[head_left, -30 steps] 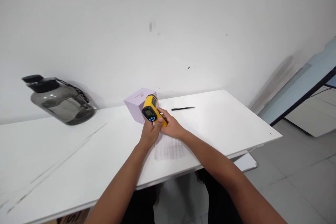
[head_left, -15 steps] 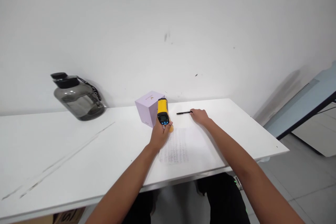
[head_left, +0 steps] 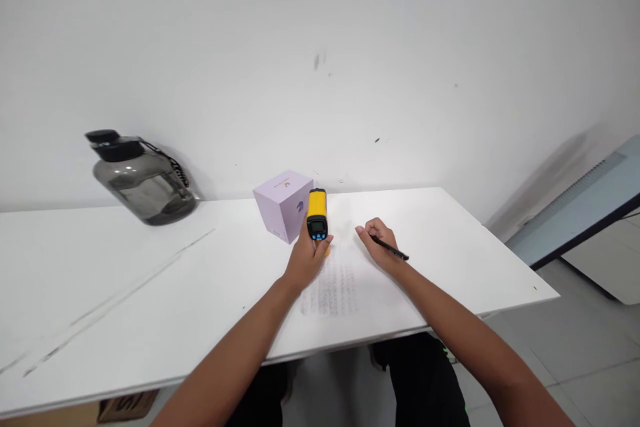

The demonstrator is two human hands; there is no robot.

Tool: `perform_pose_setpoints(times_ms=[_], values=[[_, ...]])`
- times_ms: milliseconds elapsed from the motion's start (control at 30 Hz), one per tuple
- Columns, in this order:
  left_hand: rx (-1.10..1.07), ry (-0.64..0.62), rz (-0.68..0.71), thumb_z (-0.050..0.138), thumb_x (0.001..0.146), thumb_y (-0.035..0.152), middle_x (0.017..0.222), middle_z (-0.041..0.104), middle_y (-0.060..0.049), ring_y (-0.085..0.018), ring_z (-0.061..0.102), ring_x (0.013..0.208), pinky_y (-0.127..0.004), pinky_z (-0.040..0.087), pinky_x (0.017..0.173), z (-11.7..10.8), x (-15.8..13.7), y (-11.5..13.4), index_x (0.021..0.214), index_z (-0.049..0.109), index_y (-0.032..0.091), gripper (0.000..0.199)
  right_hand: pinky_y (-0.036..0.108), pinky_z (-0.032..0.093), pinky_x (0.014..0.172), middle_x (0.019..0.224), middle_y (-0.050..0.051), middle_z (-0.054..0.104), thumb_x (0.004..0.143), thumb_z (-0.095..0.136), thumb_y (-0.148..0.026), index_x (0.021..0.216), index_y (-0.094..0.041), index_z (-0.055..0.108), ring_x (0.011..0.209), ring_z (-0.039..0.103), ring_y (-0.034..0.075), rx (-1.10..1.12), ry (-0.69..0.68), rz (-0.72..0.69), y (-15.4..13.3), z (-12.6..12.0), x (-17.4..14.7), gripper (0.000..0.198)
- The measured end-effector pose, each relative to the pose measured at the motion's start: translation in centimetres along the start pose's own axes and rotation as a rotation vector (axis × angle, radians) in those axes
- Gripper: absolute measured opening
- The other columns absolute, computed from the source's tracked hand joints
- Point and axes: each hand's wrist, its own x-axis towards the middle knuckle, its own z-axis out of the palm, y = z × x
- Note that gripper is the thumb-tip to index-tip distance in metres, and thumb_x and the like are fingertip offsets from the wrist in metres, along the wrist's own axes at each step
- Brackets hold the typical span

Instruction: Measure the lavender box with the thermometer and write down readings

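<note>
My left hand (head_left: 306,255) is wrapped round the handle of a yellow and black infrared thermometer (head_left: 317,205), whose small screen and blue buttons face me. Just left of it stands a lilac box (head_left: 281,205), partly behind the thermometer. In my right hand (head_left: 381,245) is a black pen (head_left: 389,248), lying across the curled fingers with one end pointing back towards my wrist. Beneath and between the hands lies a sheet of paper (head_left: 333,290) with rows of faint, blurred writing.
A large grey see-through bottle (head_left: 145,180) with a black cap stands at the left against the wall. The white table (head_left: 150,280) ends in an edge at the right. Beyond that edge leans a pale blue panel (head_left: 575,207). A cardboard box (head_left: 127,405) shows below the table.
My right hand has picked the black pen up off the table and drawn it nearer to me. The thermometer in my left hand has shifted slightly right.
</note>
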Motion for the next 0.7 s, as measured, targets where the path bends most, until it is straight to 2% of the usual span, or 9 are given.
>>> perform_pose_setpoints(times_ms=[100, 200, 267, 333, 433, 600, 700], values=[[0.006, 0.024, 0.005, 0.060, 0.089, 0.052, 0.123, 0.065, -0.015, -0.027, 0.066, 0.108, -0.046, 0.050, 0.096, 0.06, 0.00, -0.13, 0.142, 0.042, 0.022, 0.064, 0.027, 0.035, 0.057, 0.057, -0.007, 0.050, 0.091, 0.048, -0.046, 0.083, -0.024, 0.052, 0.053, 0.044, 0.014, 0.031, -0.161, 0.022, -0.11, -0.09, -0.02, 0.024], [-0.030, 0.058, 0.005, 0.067, 0.084, 0.050, 0.124, 0.064, -0.014, -0.026, 0.066, 0.110, -0.045, 0.050, 0.097, 0.16, 0.09, -0.18, 0.154, 0.023, 0.024, 0.087, 0.028, 0.038, 0.061, 0.060, -0.002, 0.058, 0.092, 0.044, -0.041, 0.075, -0.023, 0.056, 0.059, 0.049, 0.015, 0.020, -0.272, 0.043, 0.00, -0.10, 0.48, 0.028], [-0.085, 0.079, 0.012, 0.071, 0.082, 0.048, 0.122, 0.064, -0.013, -0.024, 0.066, 0.109, -0.044, 0.050, 0.099, 0.26, 0.24, -0.21, 0.157, 0.013, 0.025, 0.097, 0.028, 0.038, 0.060, 0.056, -0.001, 0.054, 0.091, 0.045, -0.043, 0.065, -0.022, 0.056, 0.059, 0.049, 0.016, -0.036, -0.242, 0.095, 0.12, 0.02, 0.66, 0.035], [-0.140, 0.099, 0.013, 0.074, 0.080, 0.045, 0.120, 0.064, -0.012, -0.022, 0.067, 0.106, -0.044, 0.051, 0.099, 0.39, 0.44, -0.24, 0.156, 0.010, 0.026, 0.102, 0.028, 0.036, 0.058, 0.054, -0.002, 0.049, 0.089, 0.049, -0.048, 0.059, -0.022, 0.054, 0.058, 0.048, 0.016, -0.068, -0.177, 0.129, 0.24, 0.16, 0.69, 0.040], [-0.201, 0.119, -0.016, 0.077, 0.075, 0.044, 0.121, 0.064, -0.012, -0.023, 0.068, 0.106, -0.044, 0.052, 0.097, 0.53, 0.68, -0.26, 0.152, 0.018, 0.027, 0.099, 0.028, 0.035, 0.057, 0.054, -0.002, 0.046, 0.085, 0.053, -0.051, 0.055, -0.022, 0.051, 0.058, 0.045, 0.015, -0.058, -0.156, 0.140, 0.42, 0.29, 0.66, 0.042], [-0.178, 0.054, -0.107, 0.077, 0.075, 0.046, 0.122, 0.066, -0.012, -0.024, 0.066, 0.110, -0.043, 0.052, 0.097, 0.31, 0.64, 0.02, 0.134, 0.045, 0.023, 0.071, 0.027, 0.037, 0.059, 0.057, -0.002, 0.052, 0.084, 0.054, -0.048, 0.056, -0.021, 0.052, 0.060, 0.049, 0.015, -0.049, -0.216, 0.142, 0.47, 0.33, 0.64, 0.039], [-0.114, 0.000, -0.160, 0.074, 0.077, 0.049, 0.119, 0.068, -0.010, -0.026, 0.066, 0.112, -0.045, 0.051, 0.098, 0.03, 0.50, 0.30, 0.127, 0.052, 0.022, 0.061, 0.028, 0.038, 0.059, 0.058, -0.001, 0.053, 0.085, 0.053, -0.047, 0.057, -0.021, 0.052, 0.061, 0.050, 0.016, -0.069, -0.223, 0.126, 0.36, 0.36, 0.58, 0.038]])
